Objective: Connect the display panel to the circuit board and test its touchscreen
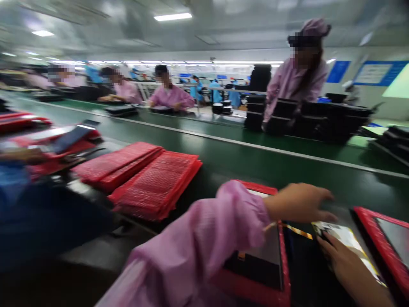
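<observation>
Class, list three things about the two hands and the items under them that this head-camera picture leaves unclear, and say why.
1. Head view: the left hand is motion-blurred; its contact with anything underneath is unclear.
2. The right hand is cut by the bottom edge; its fingertips touch a glossy printed sheet with unreadable print.
3. The pink sleeve hides part of the red-framed dark panel.

Bright ceiling strip lights, heavy motion blur throughout, wide-angle stretch at edges, dim foreground

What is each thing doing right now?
left hand: stretched out over the belt, holding nothing
right hand: fingertips resting on the printed sheet
printed sheet: lying flat
red bag stacks: piled, untouched
red-framed panel: lying flat
green belt: motion not tellable
</observation>
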Tool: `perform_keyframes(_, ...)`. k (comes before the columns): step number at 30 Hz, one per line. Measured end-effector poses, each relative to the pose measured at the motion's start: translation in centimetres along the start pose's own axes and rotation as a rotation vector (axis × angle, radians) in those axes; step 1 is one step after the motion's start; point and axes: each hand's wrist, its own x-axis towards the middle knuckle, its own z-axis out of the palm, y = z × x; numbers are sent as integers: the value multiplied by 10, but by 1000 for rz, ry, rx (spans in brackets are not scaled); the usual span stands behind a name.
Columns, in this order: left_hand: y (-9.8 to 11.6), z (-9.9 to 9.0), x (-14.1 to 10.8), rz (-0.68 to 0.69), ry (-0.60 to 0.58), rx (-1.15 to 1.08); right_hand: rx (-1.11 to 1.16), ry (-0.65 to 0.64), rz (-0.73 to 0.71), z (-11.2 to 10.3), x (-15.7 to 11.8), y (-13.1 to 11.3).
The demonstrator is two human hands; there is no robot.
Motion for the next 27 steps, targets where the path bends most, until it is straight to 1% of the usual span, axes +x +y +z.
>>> perform_keyframes(1, -7, -24, -14, 0, 7, -40, -64, -43, 25, -11, -8, -1)
perform_keyframes(3, -25, -66, -47, -79, -26, -52, -154, -140, 40, -30, -10, -11)
perform_keyframes(4, -36, -81, -65, -125, -73, -3, -160, -172, 50, -38, -5, -17)
perform_keyframes(5, -47, -91, -82, -186, -116, 55, -151, -189, 61, -44, 0, -22)
perform_keyframes(6, -57, -95, -99, -254, -145, 110, -136, -200, 70, -49, 6, -27)
perform_keyframes(7, -66, -95, -115, -315, -166, 156, -122, -205, 79, -53, 11, -31)
perform_keyframes(8, -74, -90, -128, -357, -193, 185, -111, -208, 87, -56, 14, -33)
perform_keyframes(9, -80, -81, -139, -375, -214, 192, -102, -212, 93, -58, 16, -34)
perform_keyframes(11, -86, -58, -154, -369, -232, 171, -90, -218, 111, -60, 16, -34)
perform_keyframes(13, -88, -33, -162, -369, -213, 148, -82, -215, 133, -58, 14, -32)
perform_keyframes(15, -87, -14, -166, -392, -188, 144, -81, -212, 149, -56, 10, -32)
perform_keyframes(18, -86, 1, -170, -392, -175, 133, -91, -166, 191, -55, 2, -43)
perform_keyframes(19, -86, 2, -172, -382, -175, 129, -79, -131, 211, -58, -1, -52)
perform_keyframes(21, -84, 3, -176, -354, -159, 130, 15, -56, 244, -68, -6, -80)
perform_keyframes(23, -83, 3, -181, -322, -126, 142, 229, -48, 237, -83, -7, -118)
perform_keyframes(25, -84, 3, -185, -300, -97, 179, 530, -143, 194, -99, -4, -158)
perform_keyframes(27, -87, 7, -190, -285, -95, 245, 853, -332, 127, -111, 4, -192)
